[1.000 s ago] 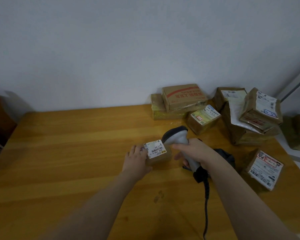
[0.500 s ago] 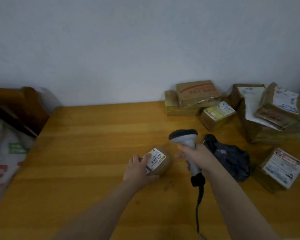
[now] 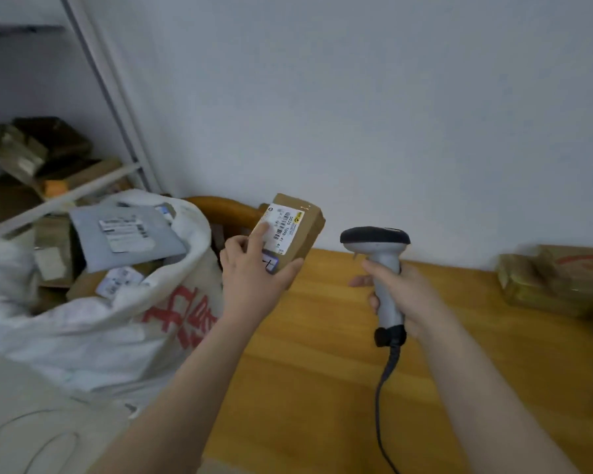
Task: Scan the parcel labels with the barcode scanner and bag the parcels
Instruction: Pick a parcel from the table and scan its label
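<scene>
Left hand grips cardboard parcel at its near end, forefinger on label | right hand wraps barcode scanner handle | parcel aloft, 9 o'clock of scanner, sack at its 8 o'clock | handling: likely light, rigid; clasp across side faces.

Lifted the small parcel off the table w/ my L hand. 1 s ago it lay flat on the wood, now it's up in the air at the table's L edge, beside the white sack. Index finger now on its label. Scanner in my R hand has pulled back from the parcel, now upright & apart. My head swung L, so the sack came into view.
</scene>
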